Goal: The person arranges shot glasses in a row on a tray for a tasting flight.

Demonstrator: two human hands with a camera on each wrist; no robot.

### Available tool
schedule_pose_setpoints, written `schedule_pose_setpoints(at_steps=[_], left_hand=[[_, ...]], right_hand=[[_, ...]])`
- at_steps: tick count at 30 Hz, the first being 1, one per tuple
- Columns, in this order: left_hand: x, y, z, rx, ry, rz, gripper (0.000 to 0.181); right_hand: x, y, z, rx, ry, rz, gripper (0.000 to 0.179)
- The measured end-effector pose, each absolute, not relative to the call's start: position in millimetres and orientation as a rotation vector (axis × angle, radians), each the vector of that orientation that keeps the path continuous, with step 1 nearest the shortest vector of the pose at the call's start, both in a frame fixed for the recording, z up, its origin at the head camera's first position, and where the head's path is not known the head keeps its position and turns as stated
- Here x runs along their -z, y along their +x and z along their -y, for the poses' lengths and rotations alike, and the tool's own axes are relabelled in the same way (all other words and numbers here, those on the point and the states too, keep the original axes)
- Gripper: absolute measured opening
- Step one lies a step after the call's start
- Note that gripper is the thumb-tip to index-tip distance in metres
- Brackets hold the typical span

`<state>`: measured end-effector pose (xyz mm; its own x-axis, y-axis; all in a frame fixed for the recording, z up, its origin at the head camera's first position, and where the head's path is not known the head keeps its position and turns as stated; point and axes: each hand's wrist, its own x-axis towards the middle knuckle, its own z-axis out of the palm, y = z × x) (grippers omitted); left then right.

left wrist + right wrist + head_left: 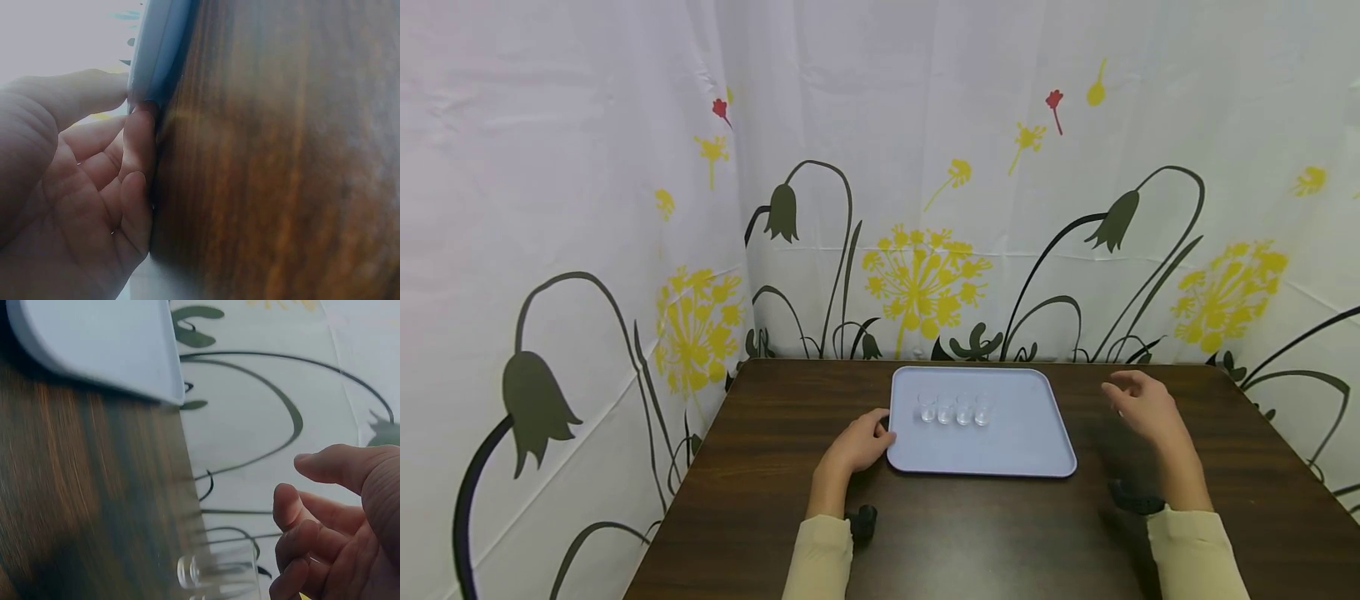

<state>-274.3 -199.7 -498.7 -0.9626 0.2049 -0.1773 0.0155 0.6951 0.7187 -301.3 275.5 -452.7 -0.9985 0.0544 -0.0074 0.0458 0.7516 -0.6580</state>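
A pale blue-white tray (1022, 454) lies on the table, with several small clear glasses (964, 412) in a row on it. My left hand (861, 442) pinches the tray's left edge. In the left wrist view, the thumb is on the upper side of the tray rim (153, 56) and a fingertip is under it. To the right of the tray, my right hand (1144, 406) hovers over the table, fingers loosely bent, thumb apart, holding nothing. A clear glass (222, 570) appears close to its fingertips in the right wrist view, with part of another below.
The dark wooden table (970, 542) reaches back to a white curtain (887, 108) printed with flowers. Another curtain side stands along the left. Black wrist cameras (862, 523) sit on both wrists.
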Motion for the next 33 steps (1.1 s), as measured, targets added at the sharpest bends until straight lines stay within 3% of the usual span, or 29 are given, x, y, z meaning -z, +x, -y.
schedule_pose_setpoints(at_steps=[33], left_hand=[[504.4,-277.4,201.1,-1.118,0.198,-2.681,0.054]], right_hand=[[467.5,-299.5,-305.0,-1.117,-0.210,2.987,0.077]])
